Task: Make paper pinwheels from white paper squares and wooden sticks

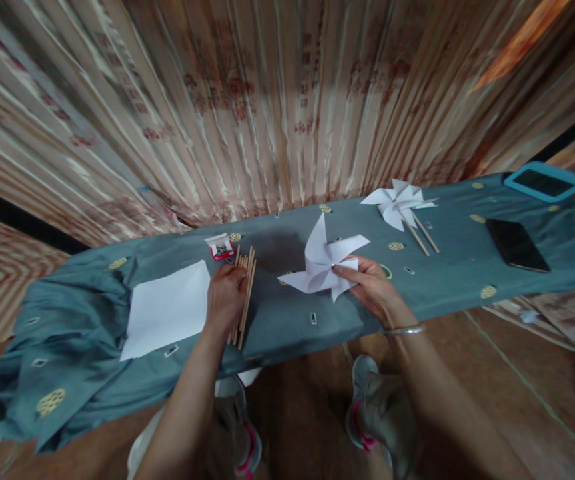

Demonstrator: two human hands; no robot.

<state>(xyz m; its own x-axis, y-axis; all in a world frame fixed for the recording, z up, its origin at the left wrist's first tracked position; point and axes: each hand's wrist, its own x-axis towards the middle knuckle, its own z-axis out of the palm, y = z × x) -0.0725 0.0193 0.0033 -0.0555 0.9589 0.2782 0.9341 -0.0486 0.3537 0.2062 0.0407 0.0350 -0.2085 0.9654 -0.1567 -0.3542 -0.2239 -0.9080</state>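
Observation:
In my right hand [373,285] is a white paper pinwheel [320,259], pinched near its centre between thumb and fingers. A small dark pin head shows at the middle of its folded blades. My left hand [226,295] rests over a bundle of thin wooden sticks [249,293] on the cloth, fingers curled onto them; whether one is gripped cannot be made out. Just beyond that hand lies a small open red and white box [221,247] with dark contents. A stack of white paper sheets [166,311] sits left of the sticks.
Finished-looking pinwheels [397,202] on wooden sticks lie at the back right. Farther right are a black phone [516,245] and a blue-framed tablet [546,181]. A teal patterned cloth [287,333] covers the narrow table, with a curtain [267,100] hanging behind it.

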